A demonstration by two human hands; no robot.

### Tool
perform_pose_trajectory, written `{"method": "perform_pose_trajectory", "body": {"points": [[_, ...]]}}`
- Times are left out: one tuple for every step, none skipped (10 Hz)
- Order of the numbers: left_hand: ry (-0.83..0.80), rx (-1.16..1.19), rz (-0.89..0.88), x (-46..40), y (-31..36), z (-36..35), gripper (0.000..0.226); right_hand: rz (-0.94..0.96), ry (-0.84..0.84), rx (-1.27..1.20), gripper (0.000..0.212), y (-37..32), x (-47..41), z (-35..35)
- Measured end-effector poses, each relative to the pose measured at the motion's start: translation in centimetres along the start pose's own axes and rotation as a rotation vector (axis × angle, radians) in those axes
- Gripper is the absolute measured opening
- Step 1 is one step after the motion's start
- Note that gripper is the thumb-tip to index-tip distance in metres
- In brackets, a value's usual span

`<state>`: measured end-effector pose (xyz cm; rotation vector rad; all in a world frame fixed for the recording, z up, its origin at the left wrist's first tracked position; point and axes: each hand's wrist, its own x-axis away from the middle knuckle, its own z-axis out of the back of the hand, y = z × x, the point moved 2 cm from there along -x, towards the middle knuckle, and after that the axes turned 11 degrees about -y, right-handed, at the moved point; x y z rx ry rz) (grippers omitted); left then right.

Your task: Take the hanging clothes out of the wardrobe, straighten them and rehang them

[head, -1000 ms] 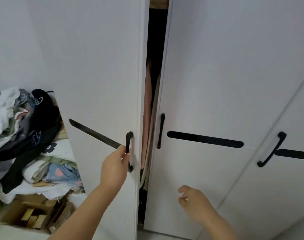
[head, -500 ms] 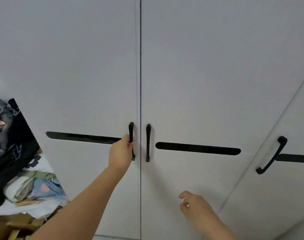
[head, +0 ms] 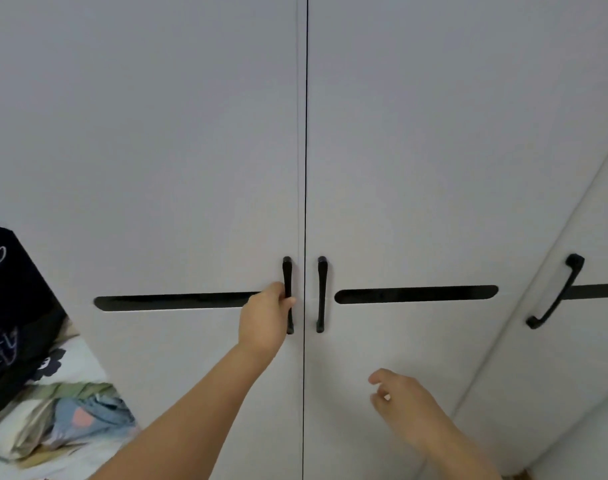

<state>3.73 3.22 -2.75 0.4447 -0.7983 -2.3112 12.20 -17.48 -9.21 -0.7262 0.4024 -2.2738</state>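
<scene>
The left hand point(head: 265, 317) grips the left door handle point(head: 288, 294) of the shut wardrobe (probably to work that door), while the right hand point(head: 401, 400) hovers loosely curled, holding nothing

Pale grey-white panels across almost the whole view, flat and matte under soft, even light. Further door point(head: 572, 341) at the right edge, set at an angle, with a black bar handle point(head: 553, 292) tilted across it and a black horizontal strip point(head: 597, 291) beside it. At lower left, a heap of laundry point(head: 70, 410): pale green, light blue and white pieces, blurred. Above it, a black cloth with white line drawings point(head: 8, 306), draped against the left edge.
</scene>
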Motion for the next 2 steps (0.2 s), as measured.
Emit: {"method": "perform_pose_trajectory", "body": {"points": [[-0.044, -0.052, -0.027, 0.3, -0.4, 1.0, 0.022, -0.005, 0.039, -0.001, 0.033, -0.9, 0.7, -0.2], [-0.044, -0.042, -0.009, 1.4, -0.8, 2.4, 0.025, -0.028, 0.057, -0.004, 0.034, -1.8, 2.0, -0.2]]}}
